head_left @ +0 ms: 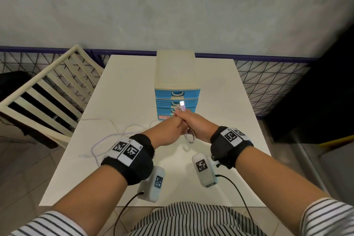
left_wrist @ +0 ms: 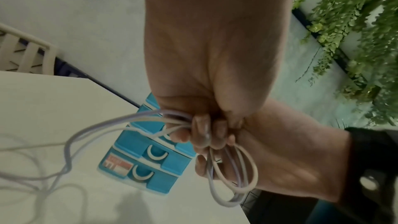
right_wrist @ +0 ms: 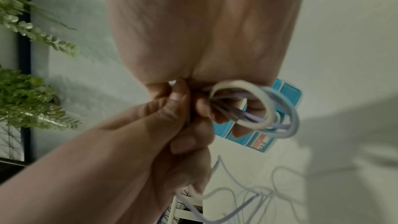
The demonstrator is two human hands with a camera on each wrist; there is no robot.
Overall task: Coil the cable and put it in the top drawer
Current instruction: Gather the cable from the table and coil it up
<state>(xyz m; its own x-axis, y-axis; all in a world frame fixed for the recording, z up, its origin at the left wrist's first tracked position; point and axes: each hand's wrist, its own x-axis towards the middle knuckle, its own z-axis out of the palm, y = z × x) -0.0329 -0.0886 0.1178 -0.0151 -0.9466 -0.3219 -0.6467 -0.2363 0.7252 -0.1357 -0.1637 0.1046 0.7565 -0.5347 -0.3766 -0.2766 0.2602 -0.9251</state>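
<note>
A white-lilac cable is partly coiled. My right hand grips the small bundle of loops, and the USB plug sticks up above its fist. My left hand meets it from the left and pinches the strands right beside the bundle. The uncoiled length trails left over the white table to a free end. Just behind the hands stands the blue drawer unit with a cream top. Its top drawer looks closed.
A cream slatted chair leans at the table's left. A black wire fence runs behind the table, and a dark bulky object stands at the right. Green plants hang on the wall.
</note>
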